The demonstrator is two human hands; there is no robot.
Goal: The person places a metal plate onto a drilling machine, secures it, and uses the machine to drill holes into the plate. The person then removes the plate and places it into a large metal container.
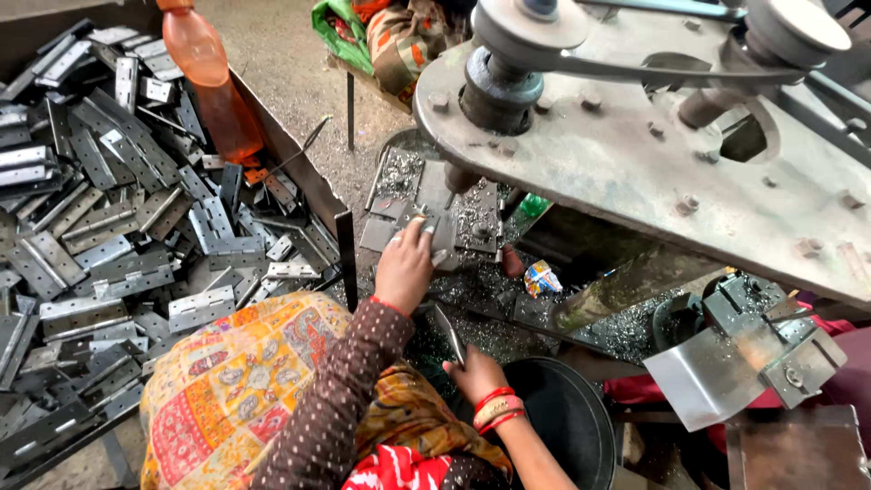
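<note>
Two hands busy: left hand (405, 265) presses hinge (425, 222); right hand (475, 374) grips strip (449, 332).

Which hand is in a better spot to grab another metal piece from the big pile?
Probably the left hand: the hinge pile lies on that side. But it is pressing a hinge piece under the drill. The right hand holds a flat metal piece, farther away.

Gritty concrete floor (299, 82) in daylight; metal shavings strewn around; black bucket (567, 422) low right.
</note>
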